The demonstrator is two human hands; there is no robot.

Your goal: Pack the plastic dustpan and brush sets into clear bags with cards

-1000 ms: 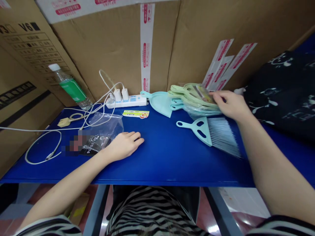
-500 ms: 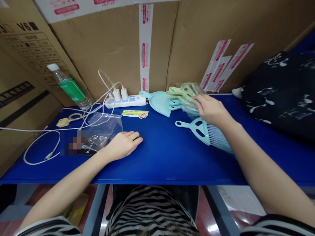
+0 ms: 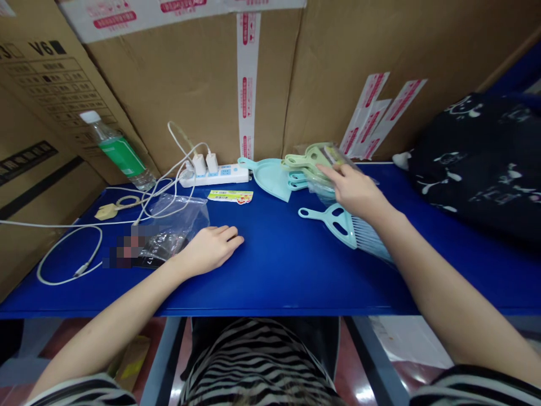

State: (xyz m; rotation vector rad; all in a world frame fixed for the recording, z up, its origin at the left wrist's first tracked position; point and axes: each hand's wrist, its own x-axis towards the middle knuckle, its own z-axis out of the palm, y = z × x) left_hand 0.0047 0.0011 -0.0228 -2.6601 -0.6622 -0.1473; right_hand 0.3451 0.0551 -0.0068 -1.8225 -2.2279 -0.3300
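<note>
My left hand (image 3: 212, 248) rests palm down on the blue table, its fingers loosely stretched and nothing in them. At the back right, my right hand (image 3: 355, 189) lies over a plastic-wrapped pale green brush and dustpan set (image 3: 307, 160), index finger stretched along it. Beneath that set, light blue handles (image 3: 297, 181) poke out, partly covered by wrapping. A light blue dustpan (image 3: 273, 177) sits just left of the pile. Nearer to me is a light blue hand brush (image 3: 338, 224), handle to the left; my right forearm hides some of its bristles.
A white power strip (image 3: 216, 175) with chargers and tangled cables stands at the back. Left of it a bottle (image 3: 124, 155) leans against cardboard. A label card (image 3: 230, 196), a clear plastic bag (image 3: 186, 211) and a dark patterned bag (image 3: 477, 169) lie on the table (image 3: 270, 270).
My right hand has eased its hold on the wrapped green set, which now lies lower on the pile, and its index finger has straightened. My left hand stays put. The view shifts slightly.
</note>
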